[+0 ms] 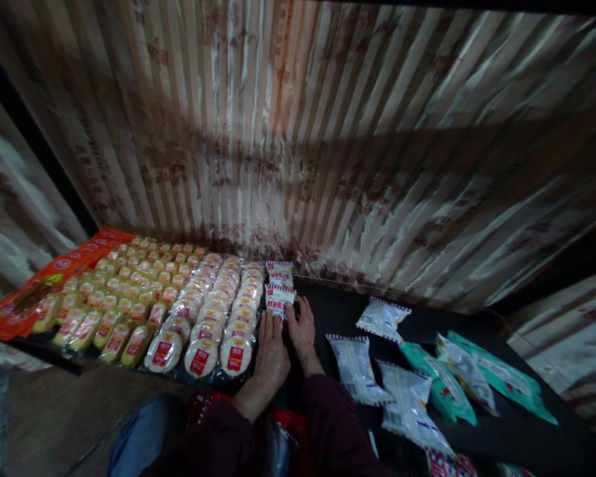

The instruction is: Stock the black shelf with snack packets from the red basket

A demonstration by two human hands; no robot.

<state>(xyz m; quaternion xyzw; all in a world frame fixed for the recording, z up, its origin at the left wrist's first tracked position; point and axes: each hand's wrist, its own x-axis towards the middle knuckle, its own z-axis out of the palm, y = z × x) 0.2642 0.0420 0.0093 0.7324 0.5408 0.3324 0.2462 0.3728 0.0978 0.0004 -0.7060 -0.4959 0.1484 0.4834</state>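
Note:
Two white snack packets with red lettering and striped edges lie one behind the other, the near packet [280,298] overlapping the far packet [279,271]. My left hand [272,358] rests at the near packet's lower left, fingers stretched forward. On its right side is my right hand [304,331], thumb against the packet's lower right edge and fingers extended beside it. Both hands touch this packet without closing round it. Just left run columns of round white rice crackers [236,356] in clear wrappers with red labels. Part of the near packet's lower edge is hidden by my fingers.
Wrapped yellow cakes [134,344] and orange packets [44,285] fill the left of the black shelf [328,301]. Several white packets [356,368] and green packets [440,381] lie loosely at right. A striped plastic sheet [298,146] hangs behind.

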